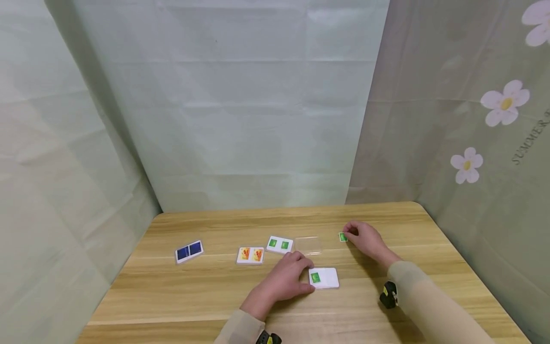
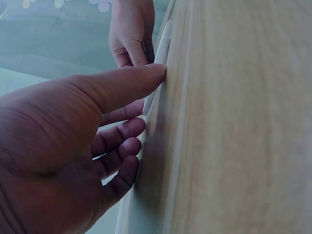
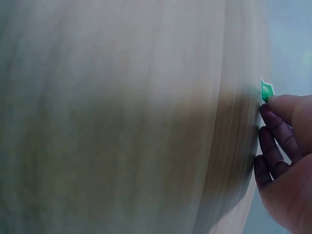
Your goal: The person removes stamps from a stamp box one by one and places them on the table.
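Note:
In the head view a white card (image 1: 330,277) with one green picture on its left half lies near the middle of the table. My left hand (image 1: 286,278) holds it at its left end, thumb at the near edge and fingers at the far side. From the left wrist it is seen edge-on as a thin clear-edged slab (image 2: 158,73). Farther back on the right, my right hand (image 1: 365,239) pinches a small green square piece with a white border (image 1: 343,237). The right wrist view shows this green piece (image 3: 266,90) tilted up at the thumb tip.
A clear empty card case (image 1: 307,245) lies behind the held card. Left of it are a card with two green pictures (image 1: 280,244), one with two orange food pictures (image 1: 250,255) and one with two dark blue pictures (image 1: 189,252). Cloth walls (image 1: 232,105) border the table (image 1: 172,296).

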{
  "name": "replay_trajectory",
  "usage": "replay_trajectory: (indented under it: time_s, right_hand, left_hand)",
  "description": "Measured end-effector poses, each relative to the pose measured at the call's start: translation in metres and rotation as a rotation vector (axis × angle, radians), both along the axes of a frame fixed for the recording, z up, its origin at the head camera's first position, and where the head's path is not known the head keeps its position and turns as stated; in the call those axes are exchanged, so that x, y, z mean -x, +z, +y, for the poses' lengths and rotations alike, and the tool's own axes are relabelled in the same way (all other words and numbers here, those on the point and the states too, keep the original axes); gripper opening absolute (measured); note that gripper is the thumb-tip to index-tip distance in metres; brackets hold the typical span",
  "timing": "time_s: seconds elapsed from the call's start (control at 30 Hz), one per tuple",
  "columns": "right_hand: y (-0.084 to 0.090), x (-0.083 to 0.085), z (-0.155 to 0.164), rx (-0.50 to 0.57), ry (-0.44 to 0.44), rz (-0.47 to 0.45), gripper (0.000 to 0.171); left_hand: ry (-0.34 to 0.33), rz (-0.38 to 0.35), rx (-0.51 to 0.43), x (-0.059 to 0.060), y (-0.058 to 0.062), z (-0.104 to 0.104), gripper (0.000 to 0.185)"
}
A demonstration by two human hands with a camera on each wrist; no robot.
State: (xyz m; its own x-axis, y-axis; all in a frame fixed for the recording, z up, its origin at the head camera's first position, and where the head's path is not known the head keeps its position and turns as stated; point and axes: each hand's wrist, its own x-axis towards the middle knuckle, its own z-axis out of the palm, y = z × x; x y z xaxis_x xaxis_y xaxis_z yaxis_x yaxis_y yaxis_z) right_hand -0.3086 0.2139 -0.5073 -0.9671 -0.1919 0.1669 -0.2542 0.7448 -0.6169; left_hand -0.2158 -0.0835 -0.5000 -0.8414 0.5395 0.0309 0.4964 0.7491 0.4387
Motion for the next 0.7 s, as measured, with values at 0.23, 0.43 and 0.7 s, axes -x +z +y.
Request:
replay_trajectory:
  time_s: [0.23, 0.43, 0.7]
  right_hand:
    - [-0.0012, 0.001, -0.0013, -0.044, 0.006, 0.025, 0.005]
    - [-0.0021, 0.0013, -0.0037, -0.068, 0.008, 0.058, 0.005]
    - [-0.0064, 0.0022, -0.0058, -0.121, 0.008, 0.124, 0.009]
  left_hand:
    - [-0.006, 0.016, 0.003, -0.0008, 0.0002, -0.0001, 0.049]
    - [-0.018, 0.047, 0.001, -0.0003, 0.0, -0.0005, 0.048]
    - [-0.02, 0.043, 0.002, -0.0003, -0.0002, -0.0011, 0.048]
